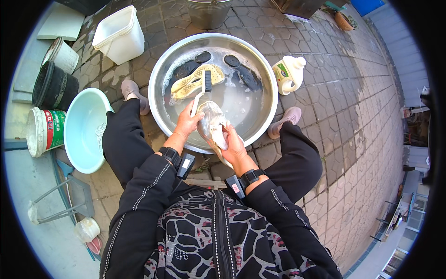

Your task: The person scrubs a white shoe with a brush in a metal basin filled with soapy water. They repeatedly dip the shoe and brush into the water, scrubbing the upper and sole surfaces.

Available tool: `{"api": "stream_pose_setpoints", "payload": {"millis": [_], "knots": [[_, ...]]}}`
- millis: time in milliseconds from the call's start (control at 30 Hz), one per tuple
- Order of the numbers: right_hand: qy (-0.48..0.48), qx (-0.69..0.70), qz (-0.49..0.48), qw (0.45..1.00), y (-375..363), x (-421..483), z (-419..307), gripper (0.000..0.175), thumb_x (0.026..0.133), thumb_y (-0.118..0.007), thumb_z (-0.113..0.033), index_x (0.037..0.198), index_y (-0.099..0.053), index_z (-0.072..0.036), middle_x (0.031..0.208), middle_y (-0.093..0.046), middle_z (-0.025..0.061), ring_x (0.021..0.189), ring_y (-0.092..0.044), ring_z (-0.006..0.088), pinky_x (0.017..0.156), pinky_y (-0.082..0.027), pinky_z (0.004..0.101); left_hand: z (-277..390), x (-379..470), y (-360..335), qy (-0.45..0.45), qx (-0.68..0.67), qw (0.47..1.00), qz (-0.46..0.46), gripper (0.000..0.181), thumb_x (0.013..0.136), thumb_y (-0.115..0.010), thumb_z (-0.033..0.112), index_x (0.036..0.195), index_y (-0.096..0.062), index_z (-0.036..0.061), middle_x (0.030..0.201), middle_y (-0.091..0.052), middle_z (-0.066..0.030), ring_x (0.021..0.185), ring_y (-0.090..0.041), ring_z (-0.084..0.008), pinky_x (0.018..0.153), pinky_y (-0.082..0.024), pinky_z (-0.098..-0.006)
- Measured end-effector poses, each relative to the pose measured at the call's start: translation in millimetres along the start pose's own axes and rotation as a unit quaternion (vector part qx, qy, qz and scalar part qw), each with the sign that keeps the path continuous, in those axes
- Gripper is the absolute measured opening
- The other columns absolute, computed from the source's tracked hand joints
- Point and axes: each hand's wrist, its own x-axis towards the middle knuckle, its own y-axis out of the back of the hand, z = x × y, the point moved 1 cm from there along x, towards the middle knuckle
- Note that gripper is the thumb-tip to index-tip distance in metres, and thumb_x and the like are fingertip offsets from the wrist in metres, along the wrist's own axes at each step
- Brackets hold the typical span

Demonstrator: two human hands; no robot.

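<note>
My left hand [189, 120] grips the white handle of a scrub brush [207, 82] with dark bristles, which points away from me. Between both hands is a wet, pale shoe [210, 120], its toe towards the basin's middle; my right hand [234, 144] is closed on it near the tongue and opening. Both hands are over the near rim of a large round metal basin [271, 108] with sudsy water. In the basin lie a yellowish shoe [184, 86], sole up, behind the brush, and dark items [249, 78] partly under water, with two dark round pieces [231, 61] near the far side.
A detergent bottle [291, 75] stands right of the basin. On the left are a light blue plastic basin [80, 132] holding white laces [101, 134], a white square bucket [122, 38] and several round buckets [57, 85]. A metal bucket [209, 15] stands beyond the basin.
</note>
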Motion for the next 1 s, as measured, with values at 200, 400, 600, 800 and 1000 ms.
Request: {"api": "stream_pose_setpoints", "payload": {"millis": [200,400,600,800,1000], "knots": [[-0.037,0.02,0.072,0.997,-4,21,-2,0.037,0.093,-0.044,-0.031,0.117,-0.048,-0.002,0.111,-0.056,0.0127,0.097,-0.056,0.0269,0.082,-0.048,0.0429,-2,1,9,-0.077,0.286,0.955,0.016,0.058,0.08,-0.062,0.01,0.135,-0.04,0.0087,0.111,-0.06,-0.0149,0.105,-0.056,-0.0241,0.092,-0.041,-0.0316],[0.02,0.077,0.142,0.987,15,47,-6,0.029,0.091,-0.046,-0.02,0.109,-0.049,0.001,0.1,-0.057,0.0122,0.085,-0.058,0.026,0.071,-0.051,0.0381,49,-46,6,-0.142,0.496,0.857,0.007,0.044,0.087,-0.056,0.021,0.129,-0.047,0.0178,0.098,-0.059,-0.0173,0.09,-0.058,-0.035,0.077,-0.047,-0.0392],[0.042,0.059,0.118,0.99,18,54,-4,0.031,0.092,-0.045,-0.021,0.109,-0.05,0.004,0.101,-0.057,0.0125,0.086,-0.058,0.0254,0.072,-0.05,0.0381,60,-78,-12,-0.076,0.624,0.776,-0.056,0.037,0.09,-0.049,0.02,0.127,-0.049,0.0246,0.083,-0.054,-0.0171,0.075,-0.057,-0.0358,0.067,-0.046,-0.0422],[0.072,0.051,0.108,0.99,26,63,-2,0.03,0.092,-0.045,-0.022,0.106,-0.052,0.004,0.098,-0.058,0.0111,0.087,-0.057,0.0227,0.075,-0.048,0.0353,57,-62,-19,-0.115,0.621,0.774,-0.047,0.037,0.09,-0.048,0.022,0.127,-0.048,0.0261,0.08,-0.053,-0.0149,0.072,-0.056,-0.0346,0.064,-0.045,-0.0436],[0.067,0.016,0.12,0.99,34,68,-1,0.027,0.092,-0.044,-0.023,0.1,-0.054,0.001,0.089,-0.056,0.0081,0.079,-0.056,0.0209,0.069,-0.047,0.0348,45,-72,-20,-0.113,0.643,0.757,-0.013,0.039,0.09,-0.047,0.025,0.129,-0.045,0.0263,0.081,-0.055,-0.0156,0.072,-0.058,-0.0359,0.063,-0.047,-0.0452]]}}
